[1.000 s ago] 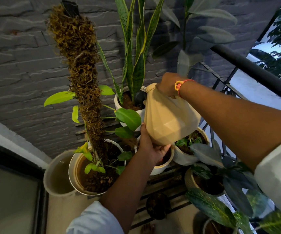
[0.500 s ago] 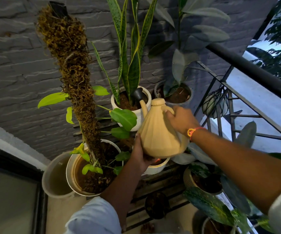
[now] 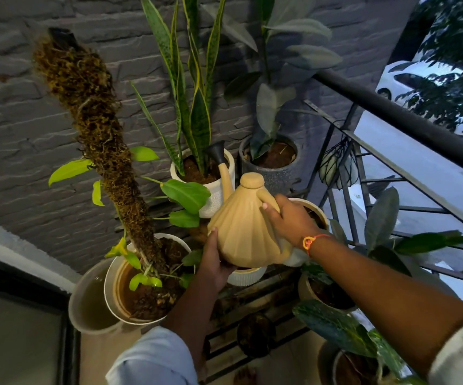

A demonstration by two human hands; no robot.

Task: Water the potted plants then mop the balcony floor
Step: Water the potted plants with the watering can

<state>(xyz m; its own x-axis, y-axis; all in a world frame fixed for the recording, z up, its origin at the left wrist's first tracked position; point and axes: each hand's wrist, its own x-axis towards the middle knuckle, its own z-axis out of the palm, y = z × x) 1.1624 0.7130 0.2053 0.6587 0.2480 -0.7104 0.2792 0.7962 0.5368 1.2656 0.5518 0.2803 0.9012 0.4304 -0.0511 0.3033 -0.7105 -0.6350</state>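
Observation:
A tan ribbed watering can point(image 3: 241, 232) sits nearly upright above the pots, its black-tipped spout point(image 3: 219, 152) over the white pot of the snake plant point(image 3: 197, 129). My right hand point(image 3: 288, 220) grips the can's handle. My left hand point(image 3: 215, 262) cups the can's lower left side from beneath. A moss-pole plant point(image 3: 108, 151) grows in a white pot point(image 3: 113, 290) at the left. A grey pot point(image 3: 273, 162) with a dark-leaved plant stands behind the can.
A grey brick wall point(image 3: 16, 107) backs the plants. A black metal railing point(image 3: 391, 112) runs along the right. Several more potted plants point(image 3: 330, 290) crowd the lower right on a slatted rack point(image 3: 266, 329). A beige bucket point(image 3: 88, 304) stands at the left.
The can has tipped back from a steep pour to nearly upright and come lower. My right hand dropped with the handle, and the grey pot behind came into sight.

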